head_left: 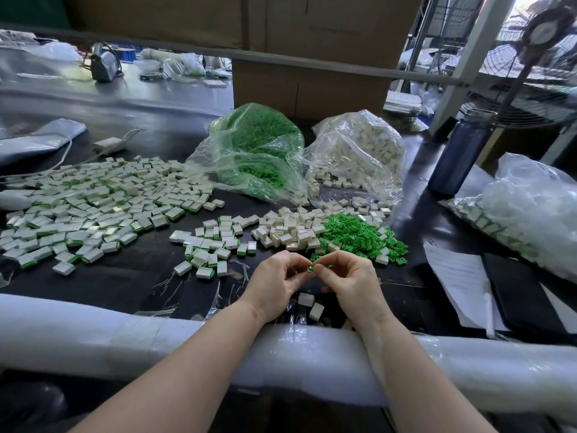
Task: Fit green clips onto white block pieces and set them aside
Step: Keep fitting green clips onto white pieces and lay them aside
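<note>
Both hands, left hand (278,281) and right hand (349,276), pinched green clip (311,269) between fingertips, just before loose clip pile (359,235), apparently readying fit.

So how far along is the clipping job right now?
Done: a big spread of clipped blocks on the left and a smaller batch mid-table. In hand: the left hand and right hand pinch a green clip. Left: loose white blocks, loose clips and two well-filled bags.
</note>
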Demonstrator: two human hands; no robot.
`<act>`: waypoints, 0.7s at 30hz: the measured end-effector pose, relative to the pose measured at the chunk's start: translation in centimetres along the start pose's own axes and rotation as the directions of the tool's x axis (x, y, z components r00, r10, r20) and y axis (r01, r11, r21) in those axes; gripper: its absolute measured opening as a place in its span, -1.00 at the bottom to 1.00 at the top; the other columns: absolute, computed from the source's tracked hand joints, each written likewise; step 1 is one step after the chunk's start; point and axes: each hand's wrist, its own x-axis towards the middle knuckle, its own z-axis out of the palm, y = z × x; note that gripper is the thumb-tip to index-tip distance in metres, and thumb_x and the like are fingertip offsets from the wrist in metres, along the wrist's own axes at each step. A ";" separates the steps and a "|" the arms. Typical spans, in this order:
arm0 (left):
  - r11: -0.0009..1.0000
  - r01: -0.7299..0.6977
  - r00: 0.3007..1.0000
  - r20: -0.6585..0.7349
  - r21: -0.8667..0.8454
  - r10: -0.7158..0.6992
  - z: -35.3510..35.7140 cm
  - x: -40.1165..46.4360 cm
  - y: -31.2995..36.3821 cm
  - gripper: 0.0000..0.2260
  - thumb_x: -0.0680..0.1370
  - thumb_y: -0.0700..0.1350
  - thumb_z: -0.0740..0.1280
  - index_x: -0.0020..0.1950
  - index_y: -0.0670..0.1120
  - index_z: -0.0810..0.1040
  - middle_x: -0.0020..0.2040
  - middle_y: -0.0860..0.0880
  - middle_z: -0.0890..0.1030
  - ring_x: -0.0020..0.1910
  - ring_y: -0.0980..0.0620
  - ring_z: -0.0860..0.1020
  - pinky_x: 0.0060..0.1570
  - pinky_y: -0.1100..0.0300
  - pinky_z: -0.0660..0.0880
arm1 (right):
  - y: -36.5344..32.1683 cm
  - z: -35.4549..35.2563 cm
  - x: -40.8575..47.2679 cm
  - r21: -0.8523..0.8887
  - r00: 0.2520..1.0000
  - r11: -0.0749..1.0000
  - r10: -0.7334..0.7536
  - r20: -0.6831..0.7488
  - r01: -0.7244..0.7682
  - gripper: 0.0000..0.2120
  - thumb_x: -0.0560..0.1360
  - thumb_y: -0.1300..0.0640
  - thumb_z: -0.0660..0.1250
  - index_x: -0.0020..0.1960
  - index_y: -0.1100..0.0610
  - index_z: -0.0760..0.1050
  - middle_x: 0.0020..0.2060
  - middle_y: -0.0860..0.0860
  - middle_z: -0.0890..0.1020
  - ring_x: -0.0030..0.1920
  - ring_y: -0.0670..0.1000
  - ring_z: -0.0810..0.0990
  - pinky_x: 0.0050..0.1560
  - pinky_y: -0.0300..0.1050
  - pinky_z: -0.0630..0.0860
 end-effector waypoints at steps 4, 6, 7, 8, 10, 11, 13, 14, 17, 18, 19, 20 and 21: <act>0.996 -0.046 0.999 -0.018 0.079 0.047 0.0 0.0 0.0 -0.89 0.48 -0.20 0.39 -0.01 -0.09 0.62 -0.16 0.14 0.55 -0.13 0.17 0.54 -0.02 0.39 0.47 | 0.2 0.1 0.1 -0.084 1.000 0.996 0.021 0.005 -0.021 -0.84 0.47 0.29 0.37 -0.24 0.09 0.53 -0.37 -0.02 0.59 -0.39 -0.18 0.54 -0.35 -0.28 0.52; 0.993 -0.058 0.998 -0.032 0.100 0.061 0.0 0.0 0.0 -0.89 0.48 -0.20 0.39 -0.01 -0.10 0.63 -0.16 0.13 0.54 -0.13 0.18 0.53 -0.04 0.43 0.45 | 0.4 0.2 0.2 -0.143 0.999 0.989 0.035 0.013 -0.033 -0.85 0.50 0.26 0.34 -0.21 0.08 0.51 -0.33 -0.03 0.58 -0.34 -0.13 0.54 -0.28 -0.19 0.56; 0.993 -0.061 0.997 -0.036 0.104 0.065 0.0 0.0 0.0 -0.89 0.48 -0.21 0.39 0.00 -0.11 0.63 -0.15 0.11 0.55 -0.13 0.17 0.54 -0.03 0.43 0.45 | 0.4 0.3 0.2 -0.163 0.999 0.986 0.036 0.012 -0.033 -0.85 0.51 0.25 0.33 -0.21 0.07 0.50 -0.33 -0.03 0.57 -0.32 -0.10 0.53 -0.24 -0.12 0.57; 0.992 -0.062 0.997 -0.038 0.106 0.066 0.0 0.0 0.1 -0.88 0.48 -0.21 0.39 0.00 -0.12 0.63 -0.14 0.09 0.55 -0.12 0.15 0.54 -0.02 0.42 0.44 | 0.5 0.3 0.3 -0.173 0.999 0.984 0.033 0.008 -0.032 -0.85 0.51 0.25 0.32 -0.21 0.07 0.49 -0.33 -0.03 0.56 -0.31 -0.09 0.52 -0.21 -0.07 0.56; 0.992 -0.062 0.997 -0.038 0.106 0.066 0.0 0.0 0.2 -0.87 0.48 -0.22 0.38 0.01 -0.14 0.63 -0.11 0.04 0.56 -0.08 0.11 0.56 0.02 0.36 0.47 | 0.4 0.3 0.3 -0.173 1.000 0.985 0.026 0.006 -0.025 -0.84 0.50 0.24 0.34 -0.21 0.05 0.49 -0.33 -0.04 0.57 -0.31 -0.09 0.53 -0.21 -0.07 0.57; 0.993 -0.060 0.997 -0.036 0.105 0.064 0.0 0.0 0.2 -0.87 0.48 -0.22 0.38 0.02 -0.14 0.63 -0.10 0.03 0.57 -0.07 0.09 0.56 0.04 0.32 0.48 | 0.4 0.3 0.3 -0.172 1.000 0.985 0.020 0.007 -0.019 -0.85 0.49 0.24 0.35 -0.21 0.04 0.50 -0.32 -0.04 0.58 -0.31 -0.12 0.54 -0.23 -0.13 0.57; 0.993 -0.054 0.998 -0.031 0.103 0.057 -0.1 0.0 0.3 -0.86 0.49 -0.22 0.38 0.03 -0.14 0.63 -0.10 0.04 0.56 -0.07 0.09 0.56 0.05 0.31 0.48 | 0.4 0.3 0.3 -0.162 1.000 0.987 0.016 0.002 -0.016 -0.87 0.48 0.26 0.36 -0.20 0.07 0.52 -0.33 -0.04 0.59 -0.35 -0.17 0.56 -0.30 -0.24 0.54; 0.993 -0.051 0.998 -0.029 0.104 0.055 -0.1 0.0 0.3 -0.86 0.48 -0.21 0.38 0.03 -0.14 0.63 -0.11 0.06 0.55 -0.08 0.11 0.55 0.04 0.33 0.47 | 0.4 0.3 0.3 -0.157 1.000 0.987 0.019 -0.002 -0.019 -0.88 0.47 0.27 0.37 -0.20 0.09 0.53 -0.34 -0.04 0.59 -0.37 -0.20 0.56 -0.32 -0.28 0.53; 0.993 -0.050 0.998 -0.034 0.109 0.054 0.0 0.0 0.3 -0.86 0.48 -0.21 0.39 0.03 -0.13 0.64 -0.14 0.10 0.54 -0.10 0.12 0.54 0.02 0.34 0.46 | 0.4 0.3 0.2 -0.189 1.000 0.982 0.025 0.002 -0.024 -0.91 0.48 0.26 0.35 -0.17 0.13 0.52 -0.34 -0.03 0.59 -0.36 -0.16 0.56 -0.31 -0.24 0.53; 0.993 -0.049 0.998 -0.042 0.106 0.054 0.0 0.0 0.3 -0.86 0.47 -0.21 0.40 0.02 -0.13 0.64 -0.15 0.11 0.53 -0.10 0.13 0.54 0.01 0.35 0.46 | 0.5 0.3 0.2 -0.207 1.000 0.978 0.027 0.008 -0.025 -0.93 0.49 0.26 0.34 -0.16 0.14 0.52 -0.33 -0.02 0.58 -0.32 -0.11 0.56 -0.28 -0.18 0.54; 0.994 -0.047 0.997 -0.048 0.099 0.052 0.1 0.0 0.3 -0.86 0.47 -0.21 0.40 0.02 -0.13 0.65 -0.16 0.12 0.53 -0.11 0.14 0.54 -0.01 0.38 0.45 | 0.5 0.3 0.3 -0.220 0.999 0.975 0.031 0.013 -0.028 -0.94 0.51 0.25 0.33 -0.14 0.15 0.51 -0.31 0.00 0.57 -0.29 -0.06 0.55 -0.25 -0.12 0.54; 0.995 -0.046 0.997 -0.051 0.088 0.050 0.1 0.0 0.3 -0.86 0.47 -0.21 0.40 0.02 -0.12 0.65 -0.17 0.14 0.53 -0.12 0.15 0.53 -0.03 0.41 0.44 | 0.5 0.4 0.3 -0.227 0.999 0.973 0.036 0.016 -0.032 -0.95 0.52 0.24 0.31 -0.13 0.16 0.51 -0.29 0.01 0.57 -0.27 -0.03 0.53 -0.22 -0.09 0.53; 0.996 -0.044 0.998 -0.052 0.075 0.048 0.1 0.0 0.3 -0.86 0.47 -0.21 0.40 0.02 -0.12 0.65 -0.17 0.15 0.53 -0.13 0.17 0.53 -0.04 0.44 0.43 | 0.6 0.4 0.3 -0.232 0.999 0.972 0.041 0.019 -0.035 -0.95 0.53 0.23 0.30 -0.11 0.16 0.50 -0.27 0.02 0.56 -0.25 -0.02 0.52 -0.19 -0.06 0.53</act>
